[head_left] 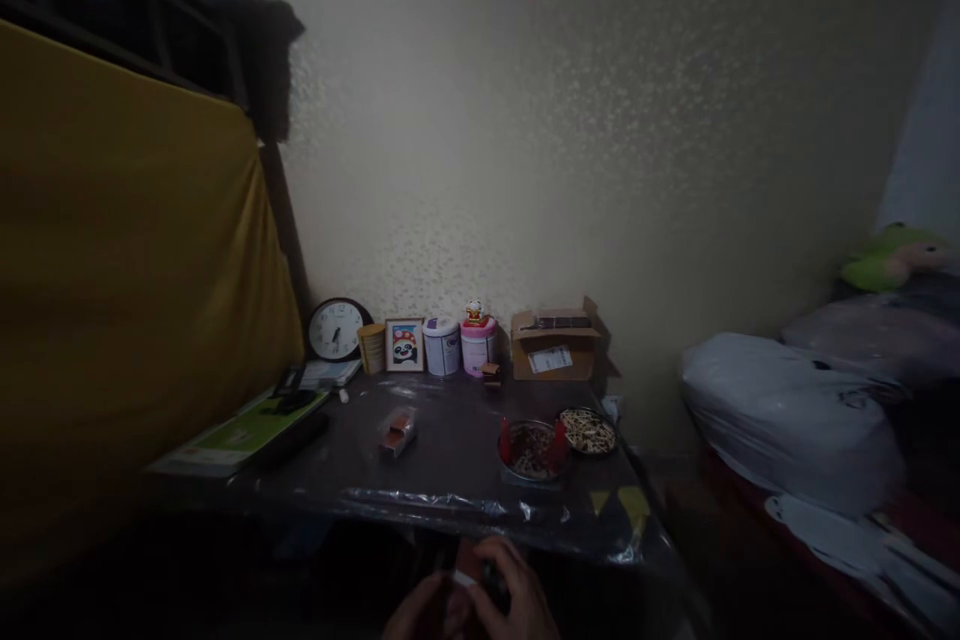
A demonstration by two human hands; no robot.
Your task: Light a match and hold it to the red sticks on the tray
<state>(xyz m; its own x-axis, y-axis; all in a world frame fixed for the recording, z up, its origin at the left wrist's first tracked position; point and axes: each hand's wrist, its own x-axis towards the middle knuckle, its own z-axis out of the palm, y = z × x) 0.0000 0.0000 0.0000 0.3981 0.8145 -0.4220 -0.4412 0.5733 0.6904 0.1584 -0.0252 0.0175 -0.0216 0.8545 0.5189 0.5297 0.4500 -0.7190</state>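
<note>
The right hand [516, 592] holds a small reddish-brown piece [466, 558], white-edged below.

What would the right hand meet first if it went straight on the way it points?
Probably the table's near edge, ahead of the right hand; depth and height are unclear, so it might pass over or under instead.

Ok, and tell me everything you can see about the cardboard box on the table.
The cardboard box is plain brown, with a white label on its front and its top flaps open. Something dark shows at the top; I can't tell what. It stands upright at the table's back right, near the wall.
</note>
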